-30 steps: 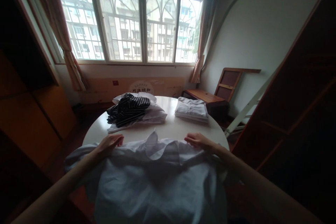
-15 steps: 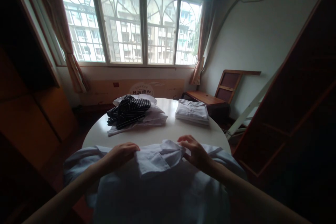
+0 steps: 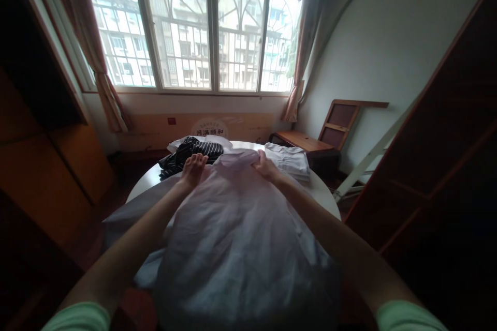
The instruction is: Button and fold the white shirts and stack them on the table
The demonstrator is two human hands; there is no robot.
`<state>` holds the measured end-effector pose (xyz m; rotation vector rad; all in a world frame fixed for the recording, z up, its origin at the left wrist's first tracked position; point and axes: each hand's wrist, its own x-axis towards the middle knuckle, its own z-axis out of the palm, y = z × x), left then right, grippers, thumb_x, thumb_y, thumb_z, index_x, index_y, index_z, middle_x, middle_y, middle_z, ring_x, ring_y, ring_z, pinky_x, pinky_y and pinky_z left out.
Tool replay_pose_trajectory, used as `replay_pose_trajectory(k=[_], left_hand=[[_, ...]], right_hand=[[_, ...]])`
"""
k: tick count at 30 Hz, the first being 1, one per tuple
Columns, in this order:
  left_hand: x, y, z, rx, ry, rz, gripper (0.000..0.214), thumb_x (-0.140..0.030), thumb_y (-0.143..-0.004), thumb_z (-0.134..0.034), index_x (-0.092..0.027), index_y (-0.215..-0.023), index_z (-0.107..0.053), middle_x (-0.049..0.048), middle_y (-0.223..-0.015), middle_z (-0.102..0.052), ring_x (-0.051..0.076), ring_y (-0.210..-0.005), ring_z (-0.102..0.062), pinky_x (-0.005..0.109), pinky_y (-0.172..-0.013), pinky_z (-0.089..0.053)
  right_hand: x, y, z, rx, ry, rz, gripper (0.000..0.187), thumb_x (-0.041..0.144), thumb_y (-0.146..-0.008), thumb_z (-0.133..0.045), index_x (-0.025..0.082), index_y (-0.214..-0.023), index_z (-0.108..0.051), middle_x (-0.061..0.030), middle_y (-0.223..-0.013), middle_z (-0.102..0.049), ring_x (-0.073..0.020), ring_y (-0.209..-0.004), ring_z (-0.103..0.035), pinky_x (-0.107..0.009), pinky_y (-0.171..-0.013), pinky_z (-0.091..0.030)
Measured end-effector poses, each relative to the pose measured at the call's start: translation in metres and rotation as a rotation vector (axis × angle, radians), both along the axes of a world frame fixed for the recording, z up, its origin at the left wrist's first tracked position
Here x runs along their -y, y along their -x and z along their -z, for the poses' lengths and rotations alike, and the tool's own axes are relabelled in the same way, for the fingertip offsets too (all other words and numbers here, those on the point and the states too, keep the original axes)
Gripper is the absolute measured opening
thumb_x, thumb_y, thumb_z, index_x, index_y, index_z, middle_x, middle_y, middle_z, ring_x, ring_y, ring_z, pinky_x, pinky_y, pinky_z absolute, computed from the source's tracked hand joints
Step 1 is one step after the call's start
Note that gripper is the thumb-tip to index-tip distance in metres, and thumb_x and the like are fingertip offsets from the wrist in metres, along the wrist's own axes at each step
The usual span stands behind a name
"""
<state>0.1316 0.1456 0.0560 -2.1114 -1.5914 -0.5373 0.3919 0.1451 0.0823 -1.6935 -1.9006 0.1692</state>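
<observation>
1. The left hand (image 3: 193, 167) lies a little left of the frame's centre, fingers stretched forward and close together, flat on the upper edge of a pale shirt (image 3: 236, 238); it presses on the cloth and grips nothing.
2. The right hand (image 3: 265, 167) is just right of centre, fingers curled, pinching the shirt's collar area.
3. The pale shirt fills the lower middle of the frame, spread over the near part of a round white table (image 3: 325, 197) and hanging over its near edge.
4. Beyond the left hand, in the middle of the frame, a dark striped garment (image 3: 192, 151) lies on a white pile.
5. Just beyond the right hand sits a folded white stack (image 3: 292, 161).
6. A barred window (image 3: 194, 26) spans the upper frame, with curtains at both sides.
7. A wooden chair (image 3: 330, 132) stands at right of centre, against the wall.
</observation>
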Motion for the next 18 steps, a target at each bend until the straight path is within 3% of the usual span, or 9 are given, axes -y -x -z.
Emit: replay_pose_trajectory(k=[2,4,8,13,18], left_hand=[[-0.004,0.01,0.019,0.036,0.073,-0.078,0.037,-0.021,-0.079,-0.052,-0.011,-0.115,-0.051,0.0161,-0.112,-0.055,0.027,-0.105,-0.05,0.036,-0.087,-0.038],[-0.004,0.031,0.036,0.132,0.152,-0.177,0.043,-0.033,-0.081,-0.05,-0.009,-0.117,-0.049,0.0168,-0.111,-0.056,0.028,-0.103,-0.052,0.036,-0.085,-0.04],[0.003,0.089,0.055,0.348,0.333,-0.258,0.042,-0.044,-0.083,-0.04,-0.012,-0.104,-0.057,0.0141,-0.104,-0.06,0.025,-0.097,-0.056,0.032,-0.081,-0.041],[0.023,0.143,0.052,0.506,0.553,-0.152,0.045,-0.056,-0.071,-0.046,-0.015,-0.085,-0.061,0.0075,-0.084,-0.064,0.022,-0.078,-0.058,0.028,-0.068,-0.043],[0.052,0.17,0.033,0.628,0.852,-0.116,0.047,-0.061,-0.057,-0.058,-0.014,-0.065,-0.059,0.0016,-0.062,-0.058,0.018,-0.06,-0.051,0.024,-0.05,-0.038]], right_hand=[[-0.002,-0.003,0.027,0.045,0.05,-0.083,0.073,0.034,-0.075,-0.061,0.01,-0.135,-0.029,-0.0178,-0.133,-0.045,-0.026,-0.12,-0.045,-0.033,-0.092,-0.039],[0.002,-0.015,0.053,0.116,0.093,-0.08,0.078,0.039,-0.074,-0.061,0.01,-0.137,-0.026,-0.0183,-0.139,-0.035,-0.0272,-0.127,-0.035,-0.035,-0.099,-0.033],[0.009,-0.061,0.083,0.228,0.061,0.017,0.056,0.035,-0.082,-0.05,0.01,-0.131,-0.039,-0.0175,-0.135,-0.042,-0.0274,-0.125,-0.037,-0.039,-0.102,-0.028],[0.013,-0.128,0.085,0.184,0.103,0.043,0.035,0.034,-0.087,-0.039,0.014,-0.103,-0.061,-0.0138,-0.109,-0.063,-0.0239,-0.102,-0.057,-0.032,-0.087,-0.04],[0.03,-0.188,0.077,0.062,0.312,0.051,0.039,0.053,-0.071,-0.053,0.016,-0.074,-0.064,-0.0084,-0.081,-0.067,-0.0209,-0.075,-0.06,-0.027,-0.064,-0.043]])
